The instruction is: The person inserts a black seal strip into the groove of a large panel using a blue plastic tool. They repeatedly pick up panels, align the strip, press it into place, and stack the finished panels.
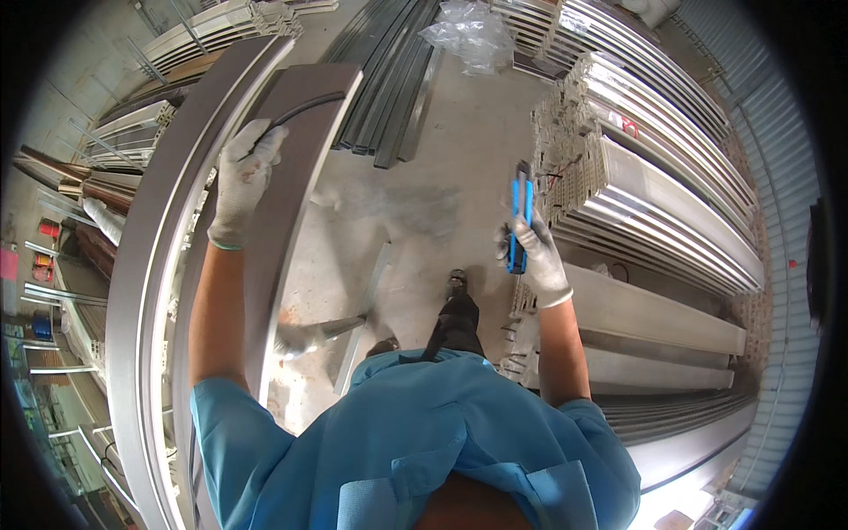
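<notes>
My left hand (243,181), in a white work glove with dark smudges, is closed round one end of a thin black flexible strip (305,108). The strip curves away to the right over a long brown panel (309,150); whether it is rubber or cable I cannot tell. Out to the right, my gloved right hand (541,252) is wrapped round a blue and black utility knife (520,221), held upright in front of a stack of pale profiles. Whether its blade is out cannot be made out.
Another long brown panel (155,265) lies left of the first. Dark metal tubes (380,88) and crumpled clear plastic (473,37) lie on the floor ahead. Stacked pale profiles (671,212) line the right side. A thin metal strip (362,309) lies by my feet.
</notes>
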`<state>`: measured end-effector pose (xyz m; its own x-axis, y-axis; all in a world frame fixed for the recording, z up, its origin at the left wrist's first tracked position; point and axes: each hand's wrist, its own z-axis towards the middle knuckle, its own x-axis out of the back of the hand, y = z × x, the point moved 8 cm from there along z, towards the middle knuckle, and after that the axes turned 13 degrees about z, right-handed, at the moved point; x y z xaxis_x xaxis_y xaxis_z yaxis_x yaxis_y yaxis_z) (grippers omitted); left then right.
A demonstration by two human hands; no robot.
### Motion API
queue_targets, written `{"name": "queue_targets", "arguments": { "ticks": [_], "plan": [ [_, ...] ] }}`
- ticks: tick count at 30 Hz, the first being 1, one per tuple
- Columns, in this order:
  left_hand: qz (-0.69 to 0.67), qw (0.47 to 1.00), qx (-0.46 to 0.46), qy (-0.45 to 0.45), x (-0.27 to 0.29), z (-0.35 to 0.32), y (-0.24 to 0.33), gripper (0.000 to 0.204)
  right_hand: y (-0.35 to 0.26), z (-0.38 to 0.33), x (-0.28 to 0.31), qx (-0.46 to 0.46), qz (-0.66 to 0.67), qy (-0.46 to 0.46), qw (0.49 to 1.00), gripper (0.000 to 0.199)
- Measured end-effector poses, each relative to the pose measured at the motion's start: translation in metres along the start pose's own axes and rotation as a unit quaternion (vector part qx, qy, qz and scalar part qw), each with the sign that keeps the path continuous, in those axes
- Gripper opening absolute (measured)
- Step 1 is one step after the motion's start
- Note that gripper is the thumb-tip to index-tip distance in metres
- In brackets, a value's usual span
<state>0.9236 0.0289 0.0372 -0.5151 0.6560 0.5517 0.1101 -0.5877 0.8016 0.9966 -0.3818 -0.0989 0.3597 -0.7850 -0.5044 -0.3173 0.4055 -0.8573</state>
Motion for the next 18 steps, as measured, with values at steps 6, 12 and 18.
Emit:
{"name": "queue_targets", "arguments": {
  "ticks": [6,12,18],
  "plan": [
    [-0.037,0.998,0.01,0.04,-0.045,0.043,0.015,0.012,-0.015,0.132,-0.032,-0.054,0.245,-0.079,0.965,0.031],
    [-0.16,0.985,0.052,-0.032,-0.112,0.038,0.03,0.031,-0.015,0.226,-0.142,-0.154,0.376,-0.195,0.893,0.013],
    [-0.086,0.995,0.049,-0.01,-0.103,0.05,0.01,0.031,0.008,0.25,-0.216,-0.155,0.328,-0.284,0.888,0.022]
  ]
}}
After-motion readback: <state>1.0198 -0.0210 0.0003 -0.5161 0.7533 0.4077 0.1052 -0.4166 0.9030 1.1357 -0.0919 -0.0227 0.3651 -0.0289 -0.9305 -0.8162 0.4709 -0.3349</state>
